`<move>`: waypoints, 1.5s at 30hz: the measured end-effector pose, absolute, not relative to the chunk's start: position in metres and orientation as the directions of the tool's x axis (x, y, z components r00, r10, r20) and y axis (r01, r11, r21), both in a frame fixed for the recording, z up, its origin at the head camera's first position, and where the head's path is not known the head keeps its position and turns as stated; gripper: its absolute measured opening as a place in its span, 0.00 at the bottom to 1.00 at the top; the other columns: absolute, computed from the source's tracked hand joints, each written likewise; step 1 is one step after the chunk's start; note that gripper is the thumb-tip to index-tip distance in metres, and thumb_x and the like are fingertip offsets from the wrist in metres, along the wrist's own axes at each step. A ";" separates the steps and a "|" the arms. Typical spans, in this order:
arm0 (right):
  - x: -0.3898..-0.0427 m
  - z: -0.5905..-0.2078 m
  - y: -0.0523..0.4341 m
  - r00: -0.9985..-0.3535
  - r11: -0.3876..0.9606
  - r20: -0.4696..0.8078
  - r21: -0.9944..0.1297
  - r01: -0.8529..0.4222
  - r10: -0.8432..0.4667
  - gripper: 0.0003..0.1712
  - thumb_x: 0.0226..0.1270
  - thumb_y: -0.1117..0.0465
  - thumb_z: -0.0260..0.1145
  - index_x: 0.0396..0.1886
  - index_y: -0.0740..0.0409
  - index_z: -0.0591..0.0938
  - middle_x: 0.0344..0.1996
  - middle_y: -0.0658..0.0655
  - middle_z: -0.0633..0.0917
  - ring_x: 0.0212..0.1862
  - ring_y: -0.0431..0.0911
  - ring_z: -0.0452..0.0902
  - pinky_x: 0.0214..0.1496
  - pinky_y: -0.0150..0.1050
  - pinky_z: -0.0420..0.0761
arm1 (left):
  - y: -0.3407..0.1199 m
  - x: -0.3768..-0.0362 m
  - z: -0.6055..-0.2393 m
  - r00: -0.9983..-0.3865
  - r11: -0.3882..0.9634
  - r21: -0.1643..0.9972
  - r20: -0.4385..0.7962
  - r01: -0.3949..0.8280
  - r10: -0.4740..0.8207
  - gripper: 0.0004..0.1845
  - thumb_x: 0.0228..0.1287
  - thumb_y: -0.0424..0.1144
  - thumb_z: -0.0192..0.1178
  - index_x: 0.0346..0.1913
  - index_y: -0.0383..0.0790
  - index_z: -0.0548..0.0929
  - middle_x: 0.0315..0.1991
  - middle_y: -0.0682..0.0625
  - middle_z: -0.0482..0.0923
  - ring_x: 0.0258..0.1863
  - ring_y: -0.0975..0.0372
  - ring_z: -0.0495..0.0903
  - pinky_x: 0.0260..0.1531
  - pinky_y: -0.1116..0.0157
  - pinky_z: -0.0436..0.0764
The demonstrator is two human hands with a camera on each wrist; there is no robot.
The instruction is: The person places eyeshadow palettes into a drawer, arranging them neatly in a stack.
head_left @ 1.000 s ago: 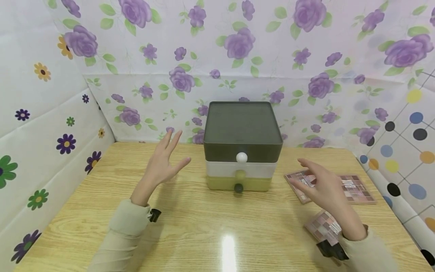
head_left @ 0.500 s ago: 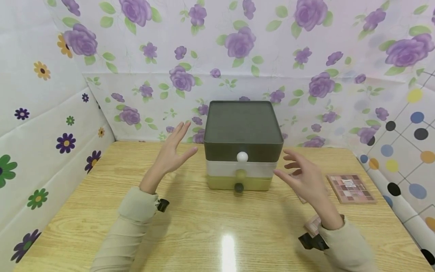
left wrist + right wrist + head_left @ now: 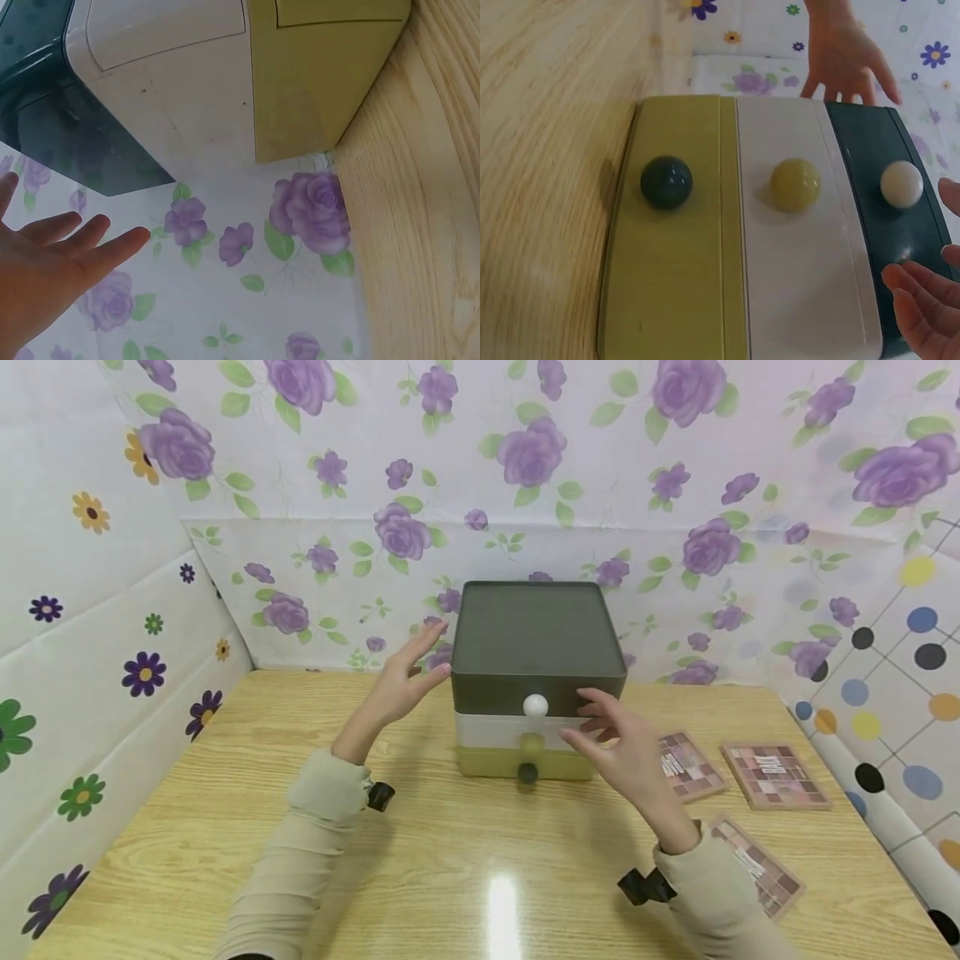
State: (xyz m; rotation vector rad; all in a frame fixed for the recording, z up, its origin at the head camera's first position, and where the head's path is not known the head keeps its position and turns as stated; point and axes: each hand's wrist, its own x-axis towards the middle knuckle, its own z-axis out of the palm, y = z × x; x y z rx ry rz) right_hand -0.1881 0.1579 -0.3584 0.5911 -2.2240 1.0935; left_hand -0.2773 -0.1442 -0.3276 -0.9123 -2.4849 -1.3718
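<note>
place: staged booth | floral cloth walls (image 3: 600,485); wooden table (image 3: 450,835)

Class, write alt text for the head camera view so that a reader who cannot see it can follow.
Two open hands reach toward a three-drawer box on a wooden table: the left hand by its left side, the right hand before its front. The drawers are dark, white and olive, each with a round knob. Three eyeshadow palettes lie to the right.

Wooden table (image 3: 225,827) bears drawer box (image 3: 536,643); three palettes (image 3: 776,774).
</note>
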 end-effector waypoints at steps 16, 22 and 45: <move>-0.200 -0.367 0.118 -0.636 0.389 0.757 -0.546 -0.742 -0.152 0.28 0.42 0.72 0.73 0.48 0.68 0.78 0.28 0.64 0.83 0.23 0.50 0.80 0.22 0.43 0.78 | -0.122 -0.270 -0.323 -0.782 0.142 0.824 0.445 0.548 0.436 0.27 0.66 0.33 0.45 0.66 0.29 0.58 0.67 0.36 0.53 0.65 0.47 0.54 0.61 0.57 0.58; -0.187 -0.349 0.106 -0.644 0.391 0.753 -0.557 -0.733 -0.135 0.24 0.42 0.78 0.70 0.44 0.76 0.77 0.26 0.69 0.82 0.24 0.55 0.79 0.22 0.43 0.77 | -0.122 -0.282 -0.340 -0.807 0.089 0.858 0.433 0.505 0.401 0.27 0.65 0.37 0.46 0.67 0.35 0.61 0.68 0.41 0.53 0.65 0.48 0.56 0.53 0.51 0.68; -0.196 -0.379 0.106 -0.575 0.446 0.817 -0.500 -0.742 -0.040 0.21 0.45 0.74 0.70 0.43 0.67 0.80 0.25 0.60 0.84 0.22 0.45 0.77 0.20 0.30 0.74 | -0.118 -0.280 -0.343 -0.838 0.011 0.899 0.403 0.438 0.368 0.28 0.64 0.37 0.45 0.68 0.38 0.60 0.67 0.41 0.55 0.55 0.52 0.67 0.48 0.56 0.74</move>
